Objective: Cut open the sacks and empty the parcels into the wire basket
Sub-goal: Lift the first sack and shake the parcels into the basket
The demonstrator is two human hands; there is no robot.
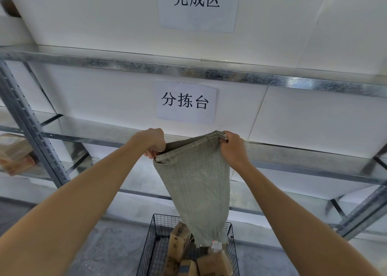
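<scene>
A metal rack fills the background. In front of it a grey sack hangs upside down, its frayed open end dipping into the far right corner of a wire basket. Brown parcels lie inside the basket. The left hand and right hand each hold an upper corner of the sack, fingers curled tight round the hem.

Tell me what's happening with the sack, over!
Left hand, right hand grip sack by its top corners. Frayed end hangs over wire basket, parcels inside. Nothing in the way.
</scene>
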